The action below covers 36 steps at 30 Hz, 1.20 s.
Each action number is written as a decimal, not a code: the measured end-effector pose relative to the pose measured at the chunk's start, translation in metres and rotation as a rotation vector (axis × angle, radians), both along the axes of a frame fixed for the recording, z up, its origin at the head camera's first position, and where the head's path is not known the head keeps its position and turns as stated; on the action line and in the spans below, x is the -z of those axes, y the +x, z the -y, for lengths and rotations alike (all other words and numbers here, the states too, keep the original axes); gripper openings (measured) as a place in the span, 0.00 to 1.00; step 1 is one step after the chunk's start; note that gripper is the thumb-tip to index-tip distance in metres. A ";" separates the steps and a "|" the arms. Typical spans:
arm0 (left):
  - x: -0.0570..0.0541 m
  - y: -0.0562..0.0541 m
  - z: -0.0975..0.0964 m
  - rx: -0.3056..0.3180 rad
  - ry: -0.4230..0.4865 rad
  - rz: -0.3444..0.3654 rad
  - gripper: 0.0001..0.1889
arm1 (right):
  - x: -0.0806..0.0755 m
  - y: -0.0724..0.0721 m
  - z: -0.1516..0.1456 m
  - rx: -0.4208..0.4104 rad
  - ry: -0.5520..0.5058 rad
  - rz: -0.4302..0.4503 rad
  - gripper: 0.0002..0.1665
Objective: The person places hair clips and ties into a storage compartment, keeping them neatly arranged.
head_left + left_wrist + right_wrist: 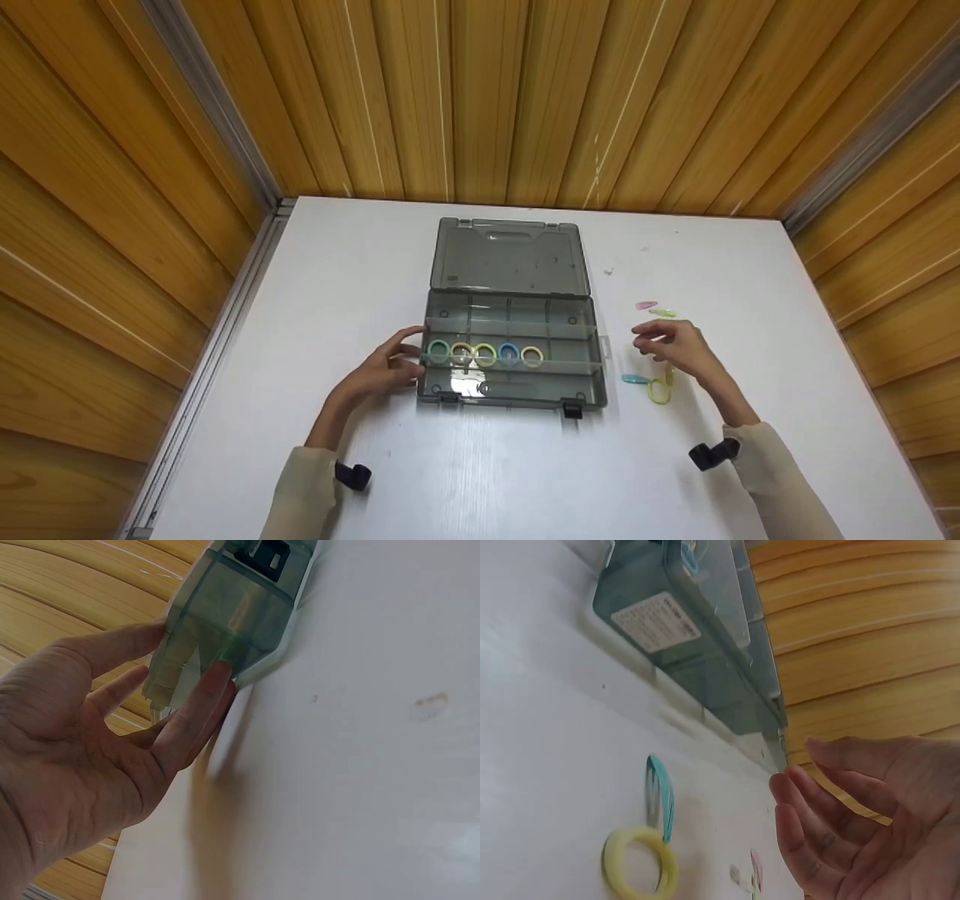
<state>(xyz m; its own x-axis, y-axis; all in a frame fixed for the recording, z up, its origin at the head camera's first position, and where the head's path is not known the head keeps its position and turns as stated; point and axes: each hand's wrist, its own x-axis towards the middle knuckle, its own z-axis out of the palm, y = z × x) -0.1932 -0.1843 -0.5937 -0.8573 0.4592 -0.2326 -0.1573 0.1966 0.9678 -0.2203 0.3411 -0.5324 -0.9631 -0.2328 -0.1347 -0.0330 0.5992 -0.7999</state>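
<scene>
A grey see-through divided storage box [510, 386] lies with its lid [510, 259] folded back. Several coiled hair ties [485, 355] in green, beige, yellow, blue and cream stand in a row in its middle compartment. My left hand [386, 365] touches the left wall of the box, its fingers fairly straight in the left wrist view. To the right of the box, my right hand [675, 349] hovers with loosely bent fingers and holds nothing. Below it on the table lie a teal hair clip [636, 379] and a yellow hair tie [660, 391]. A yellow piece beside the tie is partly hidden by that hand.
A pink hair clip [646, 305] and a light green hair clip [663, 312] lie beyond the right hand. The white table [345, 255] meets wood-panelled walls [480, 97] at the back and sides. A white label [656, 622] is stuck on the box's right side.
</scene>
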 end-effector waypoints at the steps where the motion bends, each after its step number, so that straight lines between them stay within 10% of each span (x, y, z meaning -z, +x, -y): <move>1: 0.000 0.000 0.000 -0.004 -0.010 -0.003 0.41 | 0.002 0.001 -0.005 -0.007 0.011 0.030 0.22; 8: -0.001 0.001 0.000 -0.008 -0.021 -0.009 0.40 | 0.011 0.011 -0.026 -0.063 0.089 0.180 0.25; 36: -0.001 -0.001 -0.001 -0.017 -0.033 0.017 0.41 | 0.034 0.015 -0.027 0.035 0.327 0.014 0.08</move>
